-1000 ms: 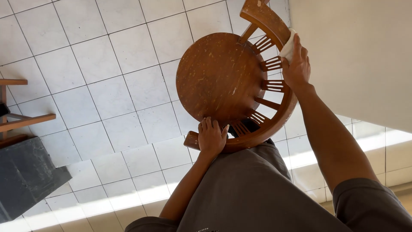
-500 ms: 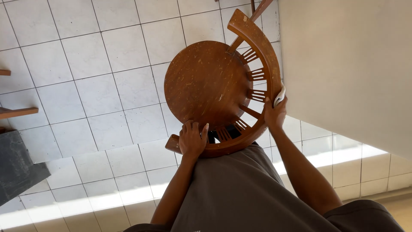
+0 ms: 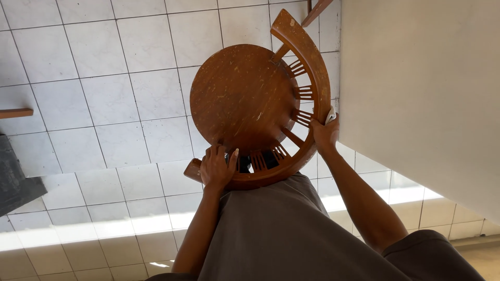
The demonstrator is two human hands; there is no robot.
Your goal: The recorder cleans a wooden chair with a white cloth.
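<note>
As the right hand (image 3: 324, 131) slid down the chair's (image 3: 245, 99) curved back, both hands gripped it: left hand (image 3: 217, 167) on the near rim (white cloth (image 3: 330, 115) pinched under right).

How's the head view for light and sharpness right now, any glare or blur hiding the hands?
Head view: sharp, no motion blur; a bright sun band washes out the floor tiles; the left hand and right hand on the wooden chair sit in even shade, clearly visible.
</note>
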